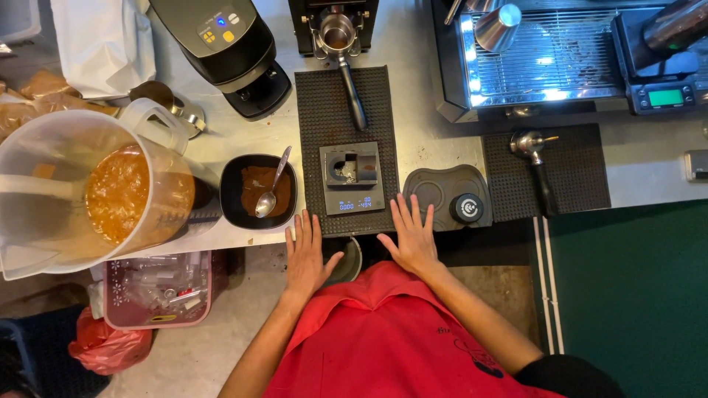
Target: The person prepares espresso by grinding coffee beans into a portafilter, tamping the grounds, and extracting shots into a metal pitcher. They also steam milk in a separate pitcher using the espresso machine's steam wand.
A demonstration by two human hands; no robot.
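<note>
Head view, looking straight down. We rest both hands flat, palms down and fingers spread, on the near edge of the tabletop (435,125); neither grip is closed on anything. The left hand (306,254) lies at the near left corner of the black ribbed mat (324,103), and the right hand (411,237) at its near right corner.

Just beyond the gap between the two grips sits the small scale (352,179), a dosing cup on its platform and its lit display facing us. It is near both hands, slightly closer to the fingertips of the right.

Beyond and just left of the left grip stands the black bowl of ground coffee (258,191); the spoon (271,188) in it has its handle slanting away from us and to the right.

Further along the same mat, well beyond both grips, a portafilter (346,63) hangs in the grinder fork, its handle running straight toward us.

Just right of the right grip lies the round tamper (467,208) on its tamping pad (439,190).
</note>
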